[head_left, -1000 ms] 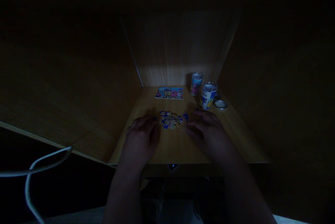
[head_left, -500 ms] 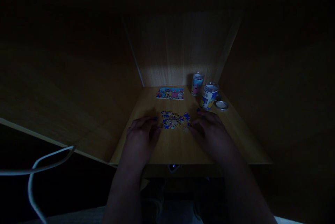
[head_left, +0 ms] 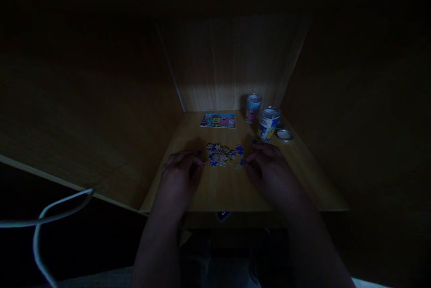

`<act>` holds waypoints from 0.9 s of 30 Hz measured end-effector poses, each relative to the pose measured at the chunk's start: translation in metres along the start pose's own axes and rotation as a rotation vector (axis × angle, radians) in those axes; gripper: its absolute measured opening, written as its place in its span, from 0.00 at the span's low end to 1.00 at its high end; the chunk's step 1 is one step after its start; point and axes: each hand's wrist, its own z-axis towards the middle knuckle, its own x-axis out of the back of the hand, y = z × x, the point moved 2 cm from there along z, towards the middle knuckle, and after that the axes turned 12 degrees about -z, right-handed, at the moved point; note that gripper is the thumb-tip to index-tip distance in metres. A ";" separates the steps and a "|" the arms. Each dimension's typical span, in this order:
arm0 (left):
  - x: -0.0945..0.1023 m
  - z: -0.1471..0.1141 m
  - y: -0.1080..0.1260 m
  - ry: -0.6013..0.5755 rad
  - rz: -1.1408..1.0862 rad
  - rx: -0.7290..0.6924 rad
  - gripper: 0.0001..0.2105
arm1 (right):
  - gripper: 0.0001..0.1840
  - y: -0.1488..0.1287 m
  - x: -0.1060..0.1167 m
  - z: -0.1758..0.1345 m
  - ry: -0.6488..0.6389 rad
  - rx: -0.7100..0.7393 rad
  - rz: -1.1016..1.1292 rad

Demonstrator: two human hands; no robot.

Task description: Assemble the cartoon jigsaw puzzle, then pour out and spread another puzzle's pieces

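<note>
A loose pile of jigsaw puzzle pieces, blue, yellow and pale, lies on the wooden surface between my hands. At its left side my left hand pinches a small puzzle piece edge-on between thumb and index finger. My right hand is at the pile's right edge, thumb and forefinger closed at a small dark blue puzzle piece. Single blue pieces lie apart, one by my left fingers and another beyond my right fingers. Dim light hides fine detail.
A colourful cartoon picture card lies behind the pile. Two printed cans with clear tops, a taller one and a nearer one, stand at the back right beside a round metal lid. Wooden panels enclose the sides; a white cable hangs lower left.
The fingers of my left hand have closed, and a puzzle piece now shows edge-on between them. My right hand has stayed nearly in place at the pile's right edge.
</note>
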 end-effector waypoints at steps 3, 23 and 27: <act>0.006 -0.003 -0.006 0.136 0.032 0.103 0.05 | 0.04 0.000 0.000 0.000 0.012 0.010 0.012; 0.002 -0.015 -0.024 0.225 0.304 0.165 0.17 | 0.04 -0.004 0.007 0.000 -0.001 0.047 0.097; 0.001 -0.012 -0.018 0.225 0.390 0.160 0.14 | 0.03 0.000 0.007 0.002 0.043 -0.055 0.059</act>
